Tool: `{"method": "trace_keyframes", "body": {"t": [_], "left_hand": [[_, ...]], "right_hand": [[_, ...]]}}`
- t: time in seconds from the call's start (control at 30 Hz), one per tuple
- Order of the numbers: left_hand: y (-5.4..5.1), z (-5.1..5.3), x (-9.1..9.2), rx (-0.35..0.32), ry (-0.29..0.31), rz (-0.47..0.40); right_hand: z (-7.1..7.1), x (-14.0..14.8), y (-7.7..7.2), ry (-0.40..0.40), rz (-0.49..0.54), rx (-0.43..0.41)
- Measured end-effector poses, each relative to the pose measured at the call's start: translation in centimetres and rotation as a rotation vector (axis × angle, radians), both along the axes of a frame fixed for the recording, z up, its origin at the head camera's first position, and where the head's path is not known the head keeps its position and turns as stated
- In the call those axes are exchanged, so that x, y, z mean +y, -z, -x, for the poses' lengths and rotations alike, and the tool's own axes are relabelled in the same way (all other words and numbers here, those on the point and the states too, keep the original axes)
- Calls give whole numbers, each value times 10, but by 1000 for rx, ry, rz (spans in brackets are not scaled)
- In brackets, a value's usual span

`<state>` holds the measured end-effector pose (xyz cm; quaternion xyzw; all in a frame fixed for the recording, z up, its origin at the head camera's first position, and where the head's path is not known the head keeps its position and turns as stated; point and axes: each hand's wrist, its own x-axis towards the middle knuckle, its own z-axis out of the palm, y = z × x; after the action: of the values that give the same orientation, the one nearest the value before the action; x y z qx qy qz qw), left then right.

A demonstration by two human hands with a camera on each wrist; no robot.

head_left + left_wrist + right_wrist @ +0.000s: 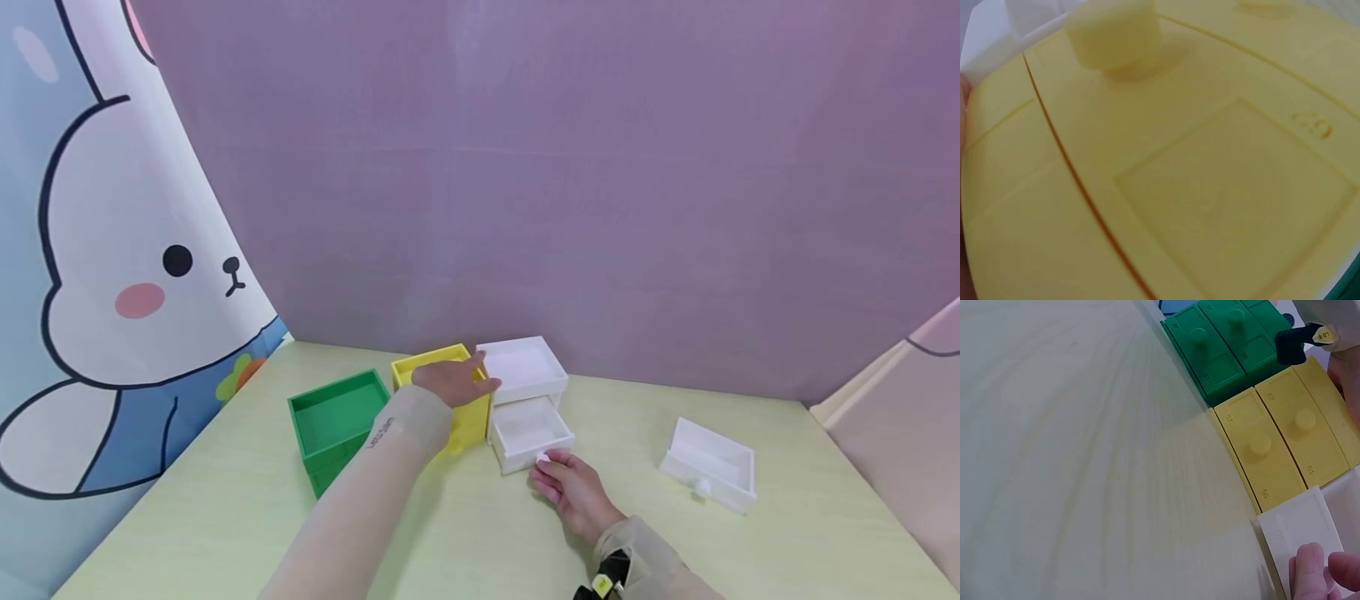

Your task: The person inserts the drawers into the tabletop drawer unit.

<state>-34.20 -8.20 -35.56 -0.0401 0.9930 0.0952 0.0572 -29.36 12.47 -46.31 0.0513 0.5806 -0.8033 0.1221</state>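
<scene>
My right hand (573,492) pinches the round knob on the front of a white drawer (528,427). This drawer sticks out from the lower part of a small white cabinet (521,367), whose top is a shallow tray. In the right wrist view, thumb and fingertips (1310,565) sit at the white drawer front (1300,528). My left hand (453,383) reaches over a yellow drawer cabinet (471,423), its extended fingers at the white cabinet's left edge. The left wrist view is filled by the yellow drawer front (1210,162) and its knob (1113,31).
A green drawer cabinet (337,408) with a tray top stands left of the yellow one. A loose white drawer (708,465) with a knob lies on the pale table (795,533) at the right. Behind rises a purple cloth backdrop (525,167), with a rabbit-print cloth (112,208) at left.
</scene>
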Motion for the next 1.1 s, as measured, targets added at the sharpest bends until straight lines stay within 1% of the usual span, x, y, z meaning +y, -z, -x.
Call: {"method": "trace_keyframes", "body": {"t": [0.17, 0.27, 0.4, 0.6, 0.77, 0.9, 1.1], "left_hand": [[0, 1, 0, 25, 19, 39], [-1, 0, 0, 19, 13, 34], [-4, -3, 1, -5, -1, 16], [-7, -5, 1, -11, 6, 16], [-7, 2, 1, -20, -5, 26], [-6, 7, 2, -30, -2, 47], [-6, 14, 5, -41, -16, 41]], "right_hand": [[1, -1, 0, -2, 10, -5], [2, -2, 1, -7, 11, -4], [3, -2, 1, -10, 14, -3], [6, -4, -1, -18, 24, 0], [16, -6, -2, -31, 33, -1], [25, -7, 0, -30, 37, -5], [37, -8, 0, -32, 47, -3]]}}
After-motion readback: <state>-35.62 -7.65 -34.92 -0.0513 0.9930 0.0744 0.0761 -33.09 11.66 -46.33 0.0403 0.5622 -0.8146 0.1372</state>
